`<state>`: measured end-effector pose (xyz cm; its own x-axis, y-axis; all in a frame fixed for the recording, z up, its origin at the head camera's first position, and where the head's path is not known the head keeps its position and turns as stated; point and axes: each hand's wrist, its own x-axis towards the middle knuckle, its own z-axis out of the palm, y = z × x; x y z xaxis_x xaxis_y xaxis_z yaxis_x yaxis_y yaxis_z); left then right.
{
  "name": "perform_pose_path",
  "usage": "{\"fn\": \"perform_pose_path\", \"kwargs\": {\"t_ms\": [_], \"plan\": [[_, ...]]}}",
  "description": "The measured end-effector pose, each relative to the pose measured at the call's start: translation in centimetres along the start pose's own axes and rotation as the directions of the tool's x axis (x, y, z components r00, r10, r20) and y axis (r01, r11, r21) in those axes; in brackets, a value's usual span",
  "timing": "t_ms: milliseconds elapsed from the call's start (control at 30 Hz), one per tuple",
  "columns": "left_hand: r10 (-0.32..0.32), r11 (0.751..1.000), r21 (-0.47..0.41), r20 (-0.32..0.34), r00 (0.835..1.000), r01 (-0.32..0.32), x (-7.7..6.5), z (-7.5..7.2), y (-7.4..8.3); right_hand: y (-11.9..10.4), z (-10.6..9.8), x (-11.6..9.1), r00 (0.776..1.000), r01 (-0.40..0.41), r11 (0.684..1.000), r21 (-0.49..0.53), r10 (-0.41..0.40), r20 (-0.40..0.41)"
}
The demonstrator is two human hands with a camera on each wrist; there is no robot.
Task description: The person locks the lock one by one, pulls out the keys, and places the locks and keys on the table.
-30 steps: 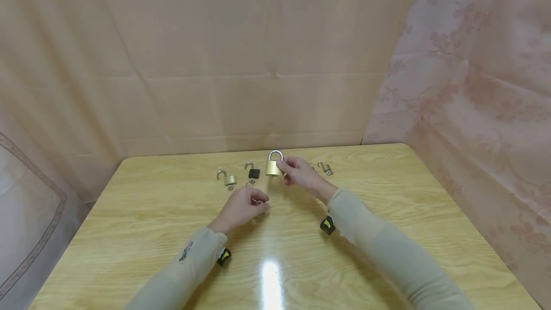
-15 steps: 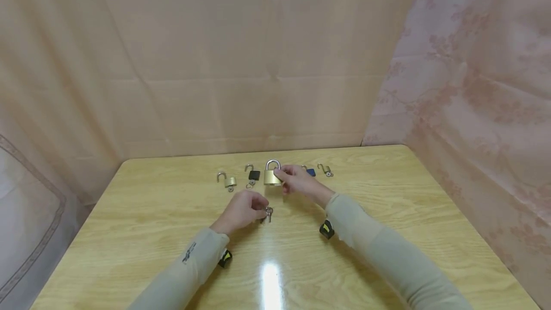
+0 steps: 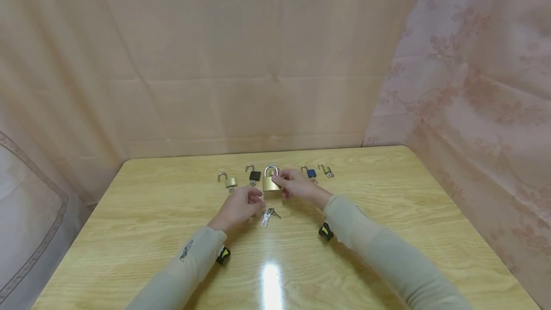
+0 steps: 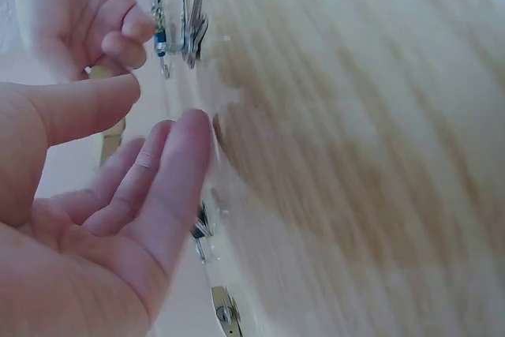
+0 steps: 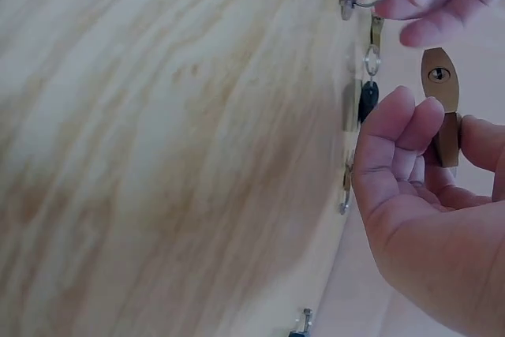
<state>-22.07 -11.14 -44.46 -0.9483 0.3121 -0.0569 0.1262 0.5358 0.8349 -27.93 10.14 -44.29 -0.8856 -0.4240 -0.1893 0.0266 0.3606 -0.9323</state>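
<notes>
In the head view, my right hand (image 3: 297,186) pinches a large brass padlock (image 3: 270,184) between thumb and fingers, its silver shackle up. The right wrist view shows the keyhole in the padlock's (image 5: 439,76) bottom face. My left hand (image 3: 241,206) is just left of the padlock, fingers loosely bent and apart, nothing between them. Beside its fingertips, a ring of silver keys (image 3: 268,216) lies on the table. The left wrist view shows the keys (image 4: 192,25) apart from my left hand (image 4: 118,195).
Open padlocks lie along the back of the wooden table (image 3: 172,204): a brass one (image 3: 231,182) and a black one (image 3: 255,176) at left, a blue one (image 3: 311,173) and a small brass one (image 3: 328,171) at right. Keys hang by them. A beige curtain (image 3: 215,71) hangs behind.
My left hand has let go of the keys, which now lie spread on the table, and has drawn back slightly left. My right hand has lowered the large padlock toward me.
</notes>
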Motion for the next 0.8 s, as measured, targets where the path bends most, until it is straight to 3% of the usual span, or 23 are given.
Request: {"fn": "perform_pose_path", "kwargs": {"t_ms": [167,367,600,800], "plan": [[-0.064,0.994,-0.093,0.0,0.998,0.064,0.1,-0.3,0.1,0.5,0.4,0.3,0.999,-0.035,0.999,0.012,0.035,0.033],[-0.072,0.991,-0.117,-0.012,0.997,0.07,0.4,-0.4,0.2,0.4,1.3,0.5,0.997,-0.042,0.999,0.031,0.04,0.072],[-0.067,0.994,-0.088,-0.013,0.998,0.066,0.7,-0.3,0.1,0.3,1.7,0.5,0.994,-0.057,0.998,0.033,0.054,0.095],[-0.076,0.997,-0.031,-0.013,0.997,0.076,0.6,-0.4,0.0,0.3,1.9,0.5,0.994,-0.004,0.997,-0.075,0.012,0.105]]}}
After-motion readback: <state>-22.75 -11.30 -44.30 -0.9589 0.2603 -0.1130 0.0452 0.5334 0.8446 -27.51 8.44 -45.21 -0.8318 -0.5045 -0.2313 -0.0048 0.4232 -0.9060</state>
